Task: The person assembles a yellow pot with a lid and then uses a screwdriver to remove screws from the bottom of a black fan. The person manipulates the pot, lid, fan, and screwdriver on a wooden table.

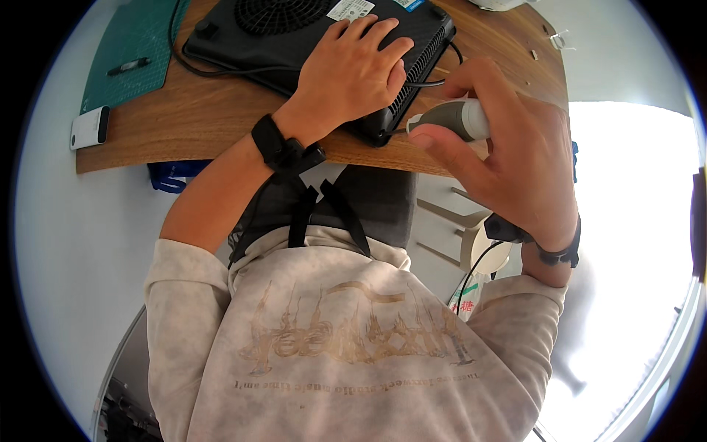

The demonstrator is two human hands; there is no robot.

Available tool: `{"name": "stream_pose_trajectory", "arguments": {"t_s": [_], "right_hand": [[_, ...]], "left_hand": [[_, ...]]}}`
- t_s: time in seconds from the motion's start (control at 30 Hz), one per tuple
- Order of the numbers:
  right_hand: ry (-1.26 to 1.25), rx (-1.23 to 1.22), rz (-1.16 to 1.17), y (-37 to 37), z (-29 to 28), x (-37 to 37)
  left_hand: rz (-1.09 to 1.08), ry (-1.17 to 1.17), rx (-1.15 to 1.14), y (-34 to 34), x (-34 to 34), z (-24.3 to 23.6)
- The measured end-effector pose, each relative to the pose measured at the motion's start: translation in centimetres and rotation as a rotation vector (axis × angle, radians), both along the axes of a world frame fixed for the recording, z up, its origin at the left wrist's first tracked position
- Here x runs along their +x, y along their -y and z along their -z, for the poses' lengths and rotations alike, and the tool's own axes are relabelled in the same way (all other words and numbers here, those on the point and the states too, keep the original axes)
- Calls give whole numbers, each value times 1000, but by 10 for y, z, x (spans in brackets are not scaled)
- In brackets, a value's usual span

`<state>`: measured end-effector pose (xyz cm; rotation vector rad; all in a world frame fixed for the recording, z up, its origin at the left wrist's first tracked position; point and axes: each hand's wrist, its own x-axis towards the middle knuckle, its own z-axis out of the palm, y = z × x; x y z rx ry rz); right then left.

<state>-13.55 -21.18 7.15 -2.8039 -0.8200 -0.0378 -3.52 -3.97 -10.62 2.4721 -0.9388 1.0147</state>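
Note:
A black appliance with a round fan grille, which looks like an induction cooker (243, 44), lies underside up on the wooden table. My left hand (353, 70) rests flat on it, fingers spread, beside a white label. My right hand (515, 140) is wrapped round a grey-and-white screwdriver (448, 120), thick-handled like a powered one. Its thin shaft points left at the cooker's near right corner, where the tip seems to meet a screw hole; the exact contact is too small to tell. A black power cord (221, 72) runs across the cooker and passes under my left hand.
On the table's left lie a green cutting mat (121, 70) with a black pen (129, 66) on it and a white-and-black box-shaped device (90, 128) at the edge. Small bits (535, 54) lie at the far right. Below stands a pale stool (482, 247).

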Motion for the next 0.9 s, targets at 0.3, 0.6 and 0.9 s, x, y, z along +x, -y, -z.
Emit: {"name": "stream_pose_trajectory", "arguments": {"t_s": [0.3, 0.6, 0.9], "right_hand": [[177, 202, -106, -3, 13, 5], [234, 128, -164, 5, 3, 11], [188, 87, -147, 0, 8, 4]], "left_hand": [[11, 5, 15, -2, 0, -1], [-10, 13, 14, 0, 0, 1], [11, 4, 8, -2, -1, -2]]}}
